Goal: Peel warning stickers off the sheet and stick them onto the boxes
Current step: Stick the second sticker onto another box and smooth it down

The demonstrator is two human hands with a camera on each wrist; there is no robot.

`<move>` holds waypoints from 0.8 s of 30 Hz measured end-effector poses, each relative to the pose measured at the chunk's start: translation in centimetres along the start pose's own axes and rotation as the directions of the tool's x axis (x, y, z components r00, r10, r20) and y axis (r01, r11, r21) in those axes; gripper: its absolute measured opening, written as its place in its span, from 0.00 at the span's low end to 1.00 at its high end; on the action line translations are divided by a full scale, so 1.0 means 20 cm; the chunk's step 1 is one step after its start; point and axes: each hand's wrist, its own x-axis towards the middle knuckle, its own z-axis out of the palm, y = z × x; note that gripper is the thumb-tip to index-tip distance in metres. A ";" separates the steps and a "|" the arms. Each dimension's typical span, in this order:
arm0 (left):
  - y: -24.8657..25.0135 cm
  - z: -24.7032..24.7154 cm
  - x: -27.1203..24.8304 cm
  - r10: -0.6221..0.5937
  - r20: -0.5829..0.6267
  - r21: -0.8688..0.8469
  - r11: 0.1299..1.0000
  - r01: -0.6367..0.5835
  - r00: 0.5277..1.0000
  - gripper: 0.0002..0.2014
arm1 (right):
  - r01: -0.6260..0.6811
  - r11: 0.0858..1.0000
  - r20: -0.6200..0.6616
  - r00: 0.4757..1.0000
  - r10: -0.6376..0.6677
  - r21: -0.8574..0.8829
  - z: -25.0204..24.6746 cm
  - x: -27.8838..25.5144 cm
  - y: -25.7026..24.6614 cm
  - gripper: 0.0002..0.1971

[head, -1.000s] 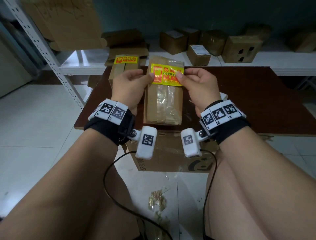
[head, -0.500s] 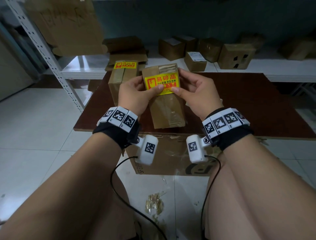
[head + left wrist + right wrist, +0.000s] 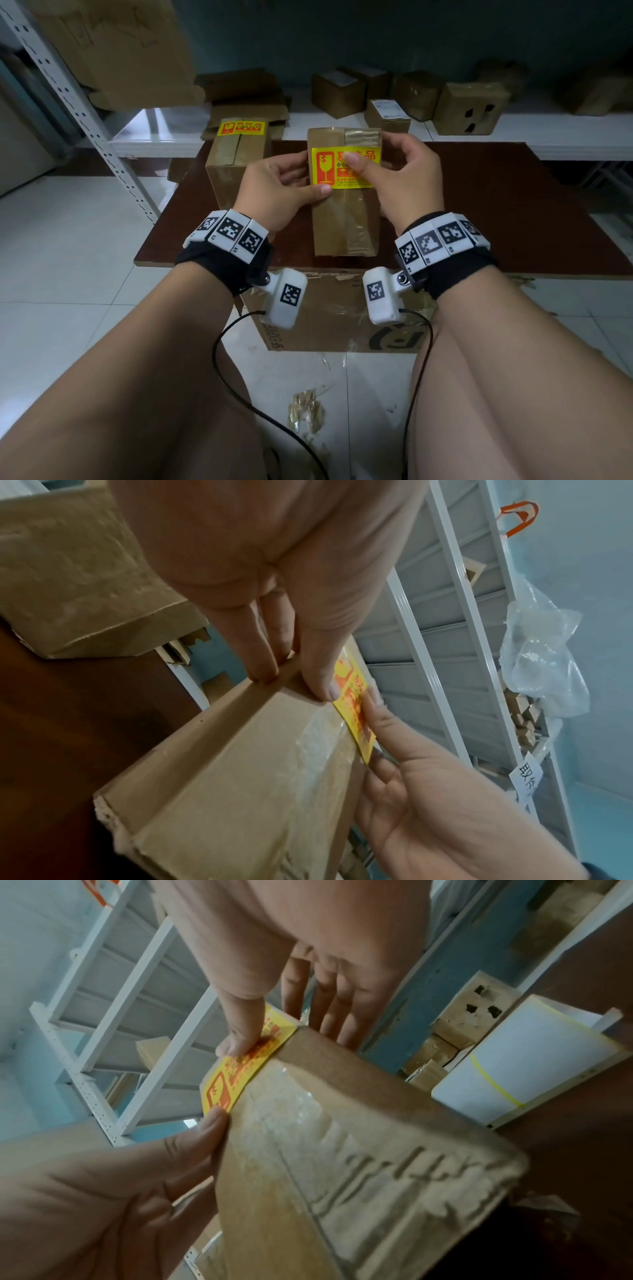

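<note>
A tall brown cardboard box [image 3: 346, 219] stands on the dark red table [image 3: 479, 212]. A yellow warning sticker [image 3: 337, 171] lies across its top face. My left hand [image 3: 310, 176] grips the box's left edge, thumb on the sticker's lower left corner, fingers [image 3: 263, 664] down the side. My right hand [image 3: 376, 161] holds the right side, its thumb pressing on the sticker's middle [image 3: 240, 1074] and its fingers [image 3: 329, 1010] over the far edge. A second box [image 3: 236, 164] to the left carries its own yellow sticker [image 3: 242, 127].
A white stack of sheets [image 3: 524, 1064] lies on the table right of the box. Several cardboard boxes [image 3: 469, 108] sit on the white shelf behind. A metal rack upright [image 3: 82, 113] stands at the left. A large carton [image 3: 335, 318] sits under the table's front edge.
The sticker, held up between both hands before, now lies on the box top. My right thumb has slid onto its middle and my left thumb to its lower left corner.
</note>
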 end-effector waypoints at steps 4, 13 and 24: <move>-0.01 -0.01 0.02 -0.006 -0.024 0.008 1.000 0.006 1.000 0.27 | -0.052 0.994 0.011 0.999 0.051 0.095 0.00 0.04 0.02 0.24; 0.01 -0.01 0.03 -0.059 -0.007 -0.013 0.998 0.059 0.998 0.20 | -0.168 0.946 0.015 0.985 0.170 0.277 0.00 0.05 -0.01 0.16; 0.01 0.00 0.02 0.045 -0.250 0.158 0.987 -0.005 0.967 0.26 | -0.042 0.978 0.060 0.998 0.030 0.203 0.04 0.02 0.02 0.15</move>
